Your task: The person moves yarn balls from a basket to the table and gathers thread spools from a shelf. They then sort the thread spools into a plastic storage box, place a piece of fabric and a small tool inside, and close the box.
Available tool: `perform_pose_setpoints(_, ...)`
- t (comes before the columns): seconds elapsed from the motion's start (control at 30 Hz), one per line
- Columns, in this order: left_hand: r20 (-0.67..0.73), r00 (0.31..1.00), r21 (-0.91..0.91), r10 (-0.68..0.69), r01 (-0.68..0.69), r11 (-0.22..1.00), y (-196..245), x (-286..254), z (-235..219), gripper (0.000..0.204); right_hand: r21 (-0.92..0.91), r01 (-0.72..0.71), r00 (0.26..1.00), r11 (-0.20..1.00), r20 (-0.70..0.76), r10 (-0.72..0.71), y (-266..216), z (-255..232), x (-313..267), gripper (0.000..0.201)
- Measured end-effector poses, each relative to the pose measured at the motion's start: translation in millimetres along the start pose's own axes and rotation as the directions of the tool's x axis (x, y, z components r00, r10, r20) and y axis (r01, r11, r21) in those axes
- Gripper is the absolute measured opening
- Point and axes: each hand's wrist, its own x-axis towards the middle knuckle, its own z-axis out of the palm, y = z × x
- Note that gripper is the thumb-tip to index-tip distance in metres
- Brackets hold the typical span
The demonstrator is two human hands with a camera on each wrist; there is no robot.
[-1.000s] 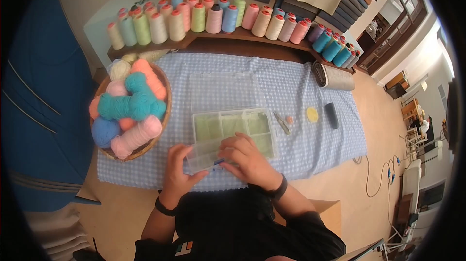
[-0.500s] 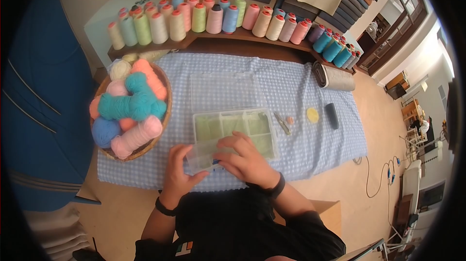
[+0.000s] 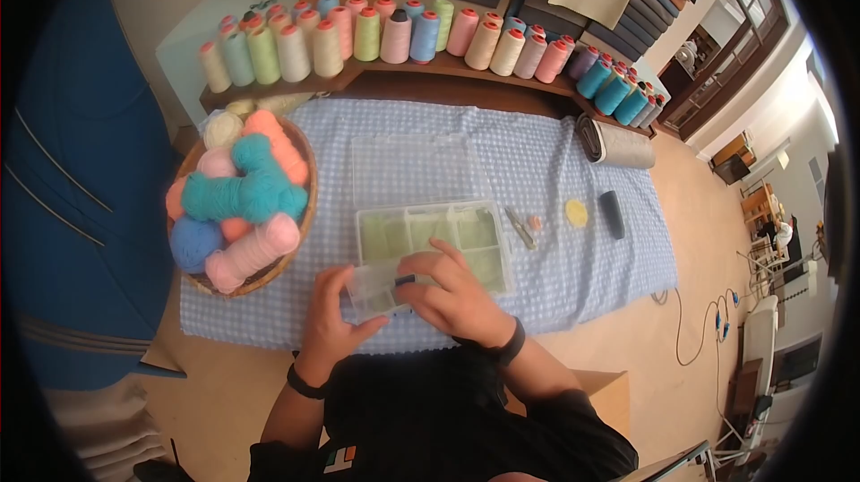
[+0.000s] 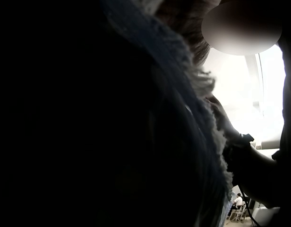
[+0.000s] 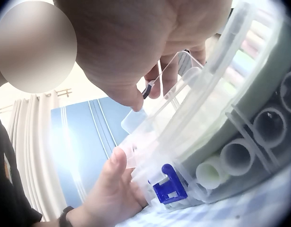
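A clear divided plastic box (image 3: 508,253) with green contents sits near the table's front edge; its blue latch (image 5: 170,185) and several pale tubes (image 5: 237,157) show in the right wrist view. My left hand (image 3: 330,316) grips a smaller clear plastic container (image 3: 363,289) by its left side, thumb in front, over the box's near left corner. Above that container, my right hand (image 3: 459,298) pinches a small dark blue piece (image 5: 148,89) between thumb and finger. A thin whitish strand runs up from this piece. What exactly it is, I cannot tell.
A transparent lid (image 3: 412,168) lies behind the box. To the right are thread snips (image 3: 520,228), a yellow disc (image 3: 576,211) and a dark oblong object (image 3: 612,214). A basket of yarn (image 3: 309,204) stands at left, thread cones (image 3: 366,34) along the back shelf.
My right hand has lifted the small dark blue piece slightly, away from the body. My left hand and the container have hardly moved.
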Motion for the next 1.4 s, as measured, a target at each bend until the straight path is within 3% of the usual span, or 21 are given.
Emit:
perform_pose_setpoints(0.5, 0.014, 1.0, 0.022, 0.019, -0.02, 1.0, 5, 3, -1, 0.098, 0.047, -0.056, 0.997, 0.997, -0.042, 0.058, 3, 2, -3, 0.033)
perform_pose_setpoints(1.4, 0.013, 0.999, 0.044, 0.04, -0.041, 0.998, 11, 6, -2, 0.082, 0.053, -0.036, 0.998, 0.998, 0.058, 0.033, 0, 4, -19, 0.03)
